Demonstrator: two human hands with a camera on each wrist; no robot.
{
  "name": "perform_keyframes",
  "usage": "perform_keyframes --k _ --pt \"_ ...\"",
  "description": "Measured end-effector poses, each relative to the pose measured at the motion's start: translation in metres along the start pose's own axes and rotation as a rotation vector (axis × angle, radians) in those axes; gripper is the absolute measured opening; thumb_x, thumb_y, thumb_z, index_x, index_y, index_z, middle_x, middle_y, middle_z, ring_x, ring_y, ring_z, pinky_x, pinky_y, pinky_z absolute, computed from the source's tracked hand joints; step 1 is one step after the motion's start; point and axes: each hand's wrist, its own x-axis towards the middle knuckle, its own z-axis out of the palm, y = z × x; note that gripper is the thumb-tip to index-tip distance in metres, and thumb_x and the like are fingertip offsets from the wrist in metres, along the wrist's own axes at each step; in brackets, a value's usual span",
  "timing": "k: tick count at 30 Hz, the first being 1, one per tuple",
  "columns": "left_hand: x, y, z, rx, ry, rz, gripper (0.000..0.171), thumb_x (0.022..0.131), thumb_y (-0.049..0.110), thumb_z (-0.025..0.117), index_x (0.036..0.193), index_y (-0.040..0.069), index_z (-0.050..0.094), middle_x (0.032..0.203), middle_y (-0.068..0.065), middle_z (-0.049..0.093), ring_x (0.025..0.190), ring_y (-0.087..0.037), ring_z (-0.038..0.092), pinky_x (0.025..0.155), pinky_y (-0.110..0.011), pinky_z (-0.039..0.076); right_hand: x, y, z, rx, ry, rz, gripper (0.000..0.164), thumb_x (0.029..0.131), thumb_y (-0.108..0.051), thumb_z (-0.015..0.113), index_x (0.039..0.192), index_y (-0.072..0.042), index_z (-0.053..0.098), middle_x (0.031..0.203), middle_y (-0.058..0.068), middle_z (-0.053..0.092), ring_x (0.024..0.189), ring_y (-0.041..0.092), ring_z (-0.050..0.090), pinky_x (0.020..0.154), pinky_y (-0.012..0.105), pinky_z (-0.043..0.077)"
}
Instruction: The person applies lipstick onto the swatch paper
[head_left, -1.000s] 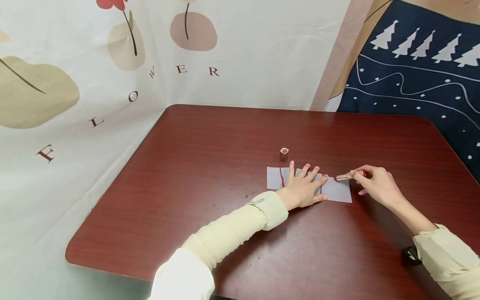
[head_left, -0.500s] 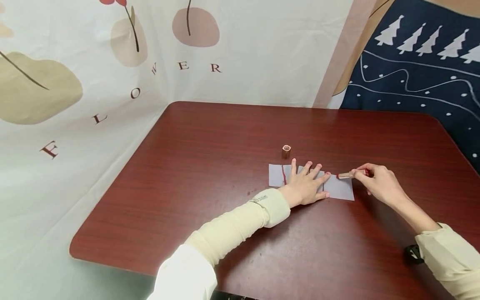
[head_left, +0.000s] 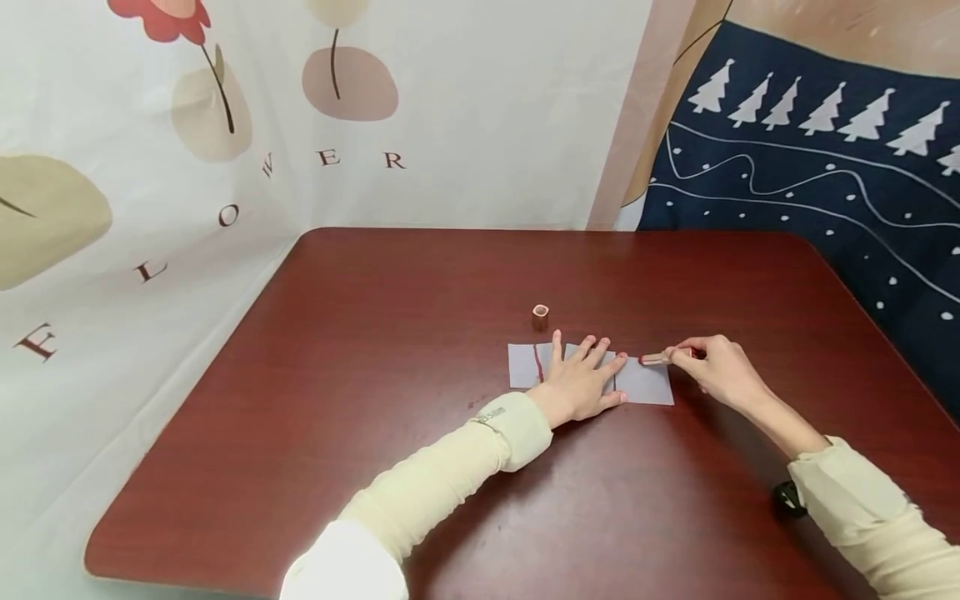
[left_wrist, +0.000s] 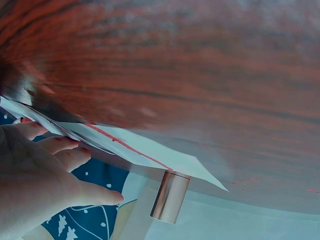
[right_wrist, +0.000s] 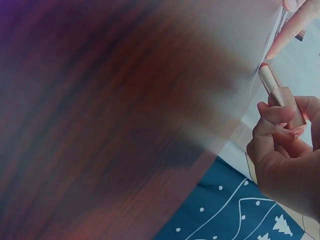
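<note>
- Across the paper (head_left: 647, 385), the left hand (head_left: 577, 385) lies with its fingers spread wide. Such a spread presses over a broad area, probably so that the paper will not slide under a stroke.
- At the paper's right part, the right hand (head_left: 720, 367) pinches the lipstick (head_left: 656, 359) by its base between thumb and fingers. Held so far back, the red tip sticks well out and the fingers are off the sheet, which likely leaves the tip in sight.
- The lipstick slants, its tip pointing left at the paper's far edge. The right wrist view brings tip and paper very close together; I cannot tell whether they touch.
- Left of the spread hand, a red line (head_left: 537, 363) crosses the paper. The hand seems set to the right of it, perhaps to avoid smearing.
- Beyond the left hand, the cap (head_left: 540, 317) stands upright on the table (head_left: 375, 350), hollow end up. It is near the paper but off it, presumably parked there to be out of the way and within reach.
- A dark seam shows by the left thumb; whether the paper is folded or in separate pieces I cannot tell.
- Both sleeves end short of the hands, so neither cuff drags on the paper.
</note>
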Motion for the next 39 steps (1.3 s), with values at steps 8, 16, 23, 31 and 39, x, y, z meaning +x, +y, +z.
perform_keyframes --k 8,16,23,31,39 --pt "-0.0013 0.0011 0.0017 0.005 0.015 0.002 0.061 0.092 0.064 0.026 0.148 0.04 0.018 0.154 0.006 0.014 0.14 -0.014 0.009 0.106 -0.056 0.001 0.001 -0.0029 -0.0006 0.053 0.065 -0.024 0.04 0.097 -0.033 0.05 0.109 0.003 0.063 0.067 0.011 0.058 0.044 0.018 0.048 0.04 0.028 0.038" --pt "-0.0022 0.0007 0.002 0.003 0.019 0.004 0.062 0.092 0.064 0.026 0.148 0.04 0.018 0.154 0.006 0.014 0.141 -0.016 0.009 0.106 -0.057 0.002 0.0045 -0.0038 0.0041 -0.002 0.105 -0.064 0.029 0.094 -0.022 0.053 0.102 0.002 0.067 0.077 0.011 0.064 0.055 0.018 0.045 0.044 0.026 0.035" --pt "-0.0028 0.0003 0.0012 0.011 0.014 0.004 0.062 0.092 0.064 0.026 0.148 0.04 0.017 0.154 0.006 0.013 0.141 -0.017 0.008 0.106 -0.057 0.002 0.0057 -0.0037 0.0076 -0.053 0.125 -0.111 0.022 0.092 -0.016 0.056 0.096 0.002 0.069 0.068 0.005 0.061 0.055 0.016 0.042 0.046 0.026 0.031" --pt "-0.0034 0.0017 0.0 0.003 0.009 0.001 0.062 0.092 0.064 0.026 0.148 0.04 0.016 0.155 0.006 0.013 0.141 -0.017 0.008 0.106 -0.056 0.001 0.0043 -0.0033 0.0075 -0.073 0.128 -0.139 0.019 0.089 -0.014 0.06 0.094 0.002 0.069 0.064 0.001 0.054 0.055 0.015 0.041 0.046 0.025 0.03" --pt "-0.0014 0.0018 0.0022 0.006 0.012 -0.007 0.062 0.091 0.065 0.026 0.148 0.041 0.016 0.154 0.007 0.013 0.141 -0.018 0.008 0.106 -0.056 0.001 0.0036 -0.0059 0.0076 -0.082 0.126 -0.169 0.017 0.087 -0.011 0.063 0.093 0.003 0.07 0.07 0.004 0.061 0.057 0.016 0.044 0.047 0.025 0.033"
